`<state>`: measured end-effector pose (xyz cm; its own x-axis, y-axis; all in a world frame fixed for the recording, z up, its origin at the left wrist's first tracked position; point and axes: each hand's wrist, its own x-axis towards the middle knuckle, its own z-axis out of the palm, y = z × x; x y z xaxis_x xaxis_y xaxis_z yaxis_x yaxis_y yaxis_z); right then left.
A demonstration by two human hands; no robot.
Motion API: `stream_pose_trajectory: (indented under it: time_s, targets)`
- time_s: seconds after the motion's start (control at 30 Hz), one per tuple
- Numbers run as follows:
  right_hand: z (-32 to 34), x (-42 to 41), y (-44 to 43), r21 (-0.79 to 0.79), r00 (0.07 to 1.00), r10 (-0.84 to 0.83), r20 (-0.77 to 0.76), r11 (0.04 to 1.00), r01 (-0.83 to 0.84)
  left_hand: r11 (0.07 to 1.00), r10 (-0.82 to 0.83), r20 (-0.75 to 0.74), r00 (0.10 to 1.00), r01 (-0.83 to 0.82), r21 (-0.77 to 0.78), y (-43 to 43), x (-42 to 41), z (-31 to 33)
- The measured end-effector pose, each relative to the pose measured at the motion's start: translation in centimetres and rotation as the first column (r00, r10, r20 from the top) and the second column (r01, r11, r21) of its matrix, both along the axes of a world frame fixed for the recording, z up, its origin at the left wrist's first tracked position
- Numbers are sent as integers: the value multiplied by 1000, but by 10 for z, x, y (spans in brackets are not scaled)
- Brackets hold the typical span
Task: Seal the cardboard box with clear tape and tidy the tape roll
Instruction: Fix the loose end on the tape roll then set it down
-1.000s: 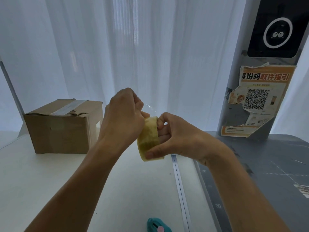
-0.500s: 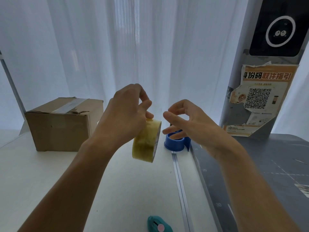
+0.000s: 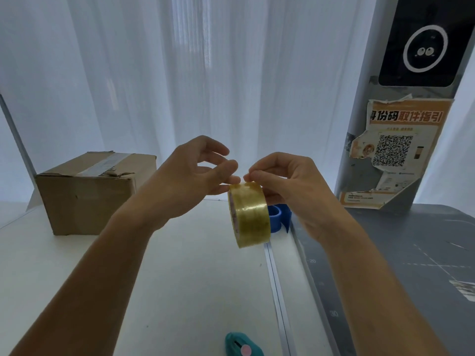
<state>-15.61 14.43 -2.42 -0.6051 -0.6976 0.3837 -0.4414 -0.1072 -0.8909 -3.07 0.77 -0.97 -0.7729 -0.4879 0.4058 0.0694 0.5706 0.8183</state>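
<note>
- Tape roll (image 3: 248, 214): clear, yellowish, held in the air on edge above the white table (image 3: 180, 278), centre of view, its broad outer band facing the camera.
- Right hand (image 3: 288, 183): thumb and forefinger pinch at the top of the tape roll; the other fingers curl behind it. Grasping the roll.
- Left hand (image 3: 190, 176): thumb and 1 fingertip meet the roll's top left rim, a light pinch; the remaining fingers are lifted, loosely curled.
- Whether a free tape end is lifted: cannot tell.
- Cardboard box (image 3: 90, 194): far left on the table, well apart from both hands, flaps closed, 1 strip of tape along its top seam.
- Blue dispenser (image 3: 279, 217): on the table, just behind the roll.
- Teal tool (image 3: 244, 346): near edge.
- Grey mat (image 3: 411, 253): right.
</note>
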Motion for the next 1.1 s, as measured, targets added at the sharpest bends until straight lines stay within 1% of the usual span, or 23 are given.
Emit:
stream_pose_trajectory:
  time_s: [0.07, 0.2, 0.23, 0.3, 0.43, 0.5, 0.6, 0.67, 0.8, 0.9, 0.97, 1.03, 1.1]
  targets:
    - [3, 1, 1, -38, 1000, -16, 5, 999, 17, 995, -81, -12, 997, 81, 58, -2, 1, 1]
    - [8, 1, 2, -93, 997, -77, 18, 993, 78, 978, -123, -72, 990, 134, 161, 3, -1, 4]
    - [8, 1, 3, -110, 996, -78, 38, 990, 82, 981, -116, -73, 991, 126, 150, 3, -2, 3]
    - [9, 2, 4, -135, 995, -76, 64, 987, 84, 995, -78, -65, 995, 82, 60, 4, -3, 1]
    - [11, 5, 3, -134, 993, -97, 68, 985, 105, 997, -34, -67, 997, 30, -66, 5, -6, -3]
    - [11, 6, 3, -132, 992, -100, 82, 985, 110, 998, -7, -101, 995, 0, -66, 6, -8, -4]
    - [10, 7, 3, -121, 993, -89, 80, 988, 98, 1000, 0, -139, 990, -3, -24, 6, -8, -4]
    - [10, 6, 5, -122, 994, -41, 103, 991, 54, 999, -25, -142, 990, 29, 26, 5, -8, -4]
    - [9, 3, 10, -145, 978, 108, 179, 986, -83, 982, -134, -139, 981, 150, 114, 2, -3, -2]
    - [8, 1, 12, -165, 940, 223, 256, 969, -185, 958, -210, -121, 970, 229, 171, 3, 0, -2]
    - [8, 0, 13, -200, 909, 291, 299, 950, -238, 925, -278, -138, 951, 304, 229, 3, 1, -2]
    - [8, -1, 15, -224, 893, 338, 298, 934, -279, 884, -341, -175, 924, 378, 275, 3, 2, -1]
    - [9, -2, 16, -245, 884, 375, 279, 918, -312, 862, -382, -196, 903, 425, 276, 3, 3, 0]
